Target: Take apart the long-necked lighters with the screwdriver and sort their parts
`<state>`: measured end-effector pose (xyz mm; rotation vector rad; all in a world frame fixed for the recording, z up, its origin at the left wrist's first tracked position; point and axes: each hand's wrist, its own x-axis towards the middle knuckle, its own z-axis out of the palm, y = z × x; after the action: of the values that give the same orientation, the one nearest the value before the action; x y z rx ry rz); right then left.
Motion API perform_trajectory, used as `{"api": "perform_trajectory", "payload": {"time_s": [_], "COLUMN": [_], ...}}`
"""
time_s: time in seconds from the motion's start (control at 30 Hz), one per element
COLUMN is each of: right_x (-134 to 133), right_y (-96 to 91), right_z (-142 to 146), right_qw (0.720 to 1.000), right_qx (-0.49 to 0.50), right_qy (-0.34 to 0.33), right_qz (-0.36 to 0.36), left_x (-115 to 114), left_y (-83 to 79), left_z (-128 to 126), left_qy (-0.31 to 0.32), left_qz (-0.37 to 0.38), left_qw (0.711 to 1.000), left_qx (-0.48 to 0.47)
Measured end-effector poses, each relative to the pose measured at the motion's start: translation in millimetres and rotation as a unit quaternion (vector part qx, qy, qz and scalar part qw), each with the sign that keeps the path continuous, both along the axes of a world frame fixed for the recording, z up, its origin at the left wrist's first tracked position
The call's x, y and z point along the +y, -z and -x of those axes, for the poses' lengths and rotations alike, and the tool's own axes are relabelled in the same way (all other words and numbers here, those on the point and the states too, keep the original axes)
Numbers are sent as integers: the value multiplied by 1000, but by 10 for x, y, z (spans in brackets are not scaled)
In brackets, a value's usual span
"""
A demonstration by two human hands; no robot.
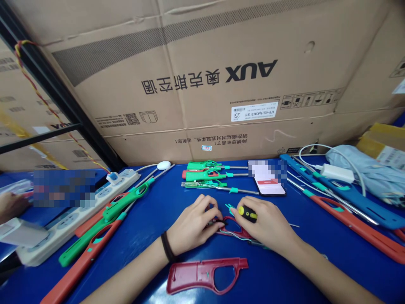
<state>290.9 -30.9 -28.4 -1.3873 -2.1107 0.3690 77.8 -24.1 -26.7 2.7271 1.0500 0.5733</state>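
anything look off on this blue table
The AUX carton behind the table sits upside down, its printing inverted. A dark red lighter shell half lies detached below the left hand, its hollow inside showing.

Head-worn view, facing forward, tilted down

I'm at a workbench in what looks like a small assembly workshop. The blue table (284,274) is covered with batches of long green and red gas lighters (202,175), and a loose red lighter casing (205,274) lies near me. My right hand (268,223) grips a small screwdriver (247,213). A long power strip (76,215) runs along the bench, and big cardboard cartons (202,84) are stacked against a black metal rack (53,88). Another worker's hand (11,207) shows at the left.
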Motion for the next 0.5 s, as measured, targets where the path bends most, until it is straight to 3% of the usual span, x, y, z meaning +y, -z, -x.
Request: {"api": "perform_trajectory", "payload": {"time_s": [0.2,0.5], "right_x": [4,0], "right_y": [15,28], "right_z": [-4,4], "right_qw": [1000,1000], "right_qx": [18,11], "right_qy": [-2,-7], "right_qz": [-12,-16], "left_x": [-12,-45], "left_y": [-29,115], "left_z": [-22,-98], "left_qy": [3,-36], "left_qz": [3,-29], "left_qw": [1000,999], "left_qx": [11,27]}}
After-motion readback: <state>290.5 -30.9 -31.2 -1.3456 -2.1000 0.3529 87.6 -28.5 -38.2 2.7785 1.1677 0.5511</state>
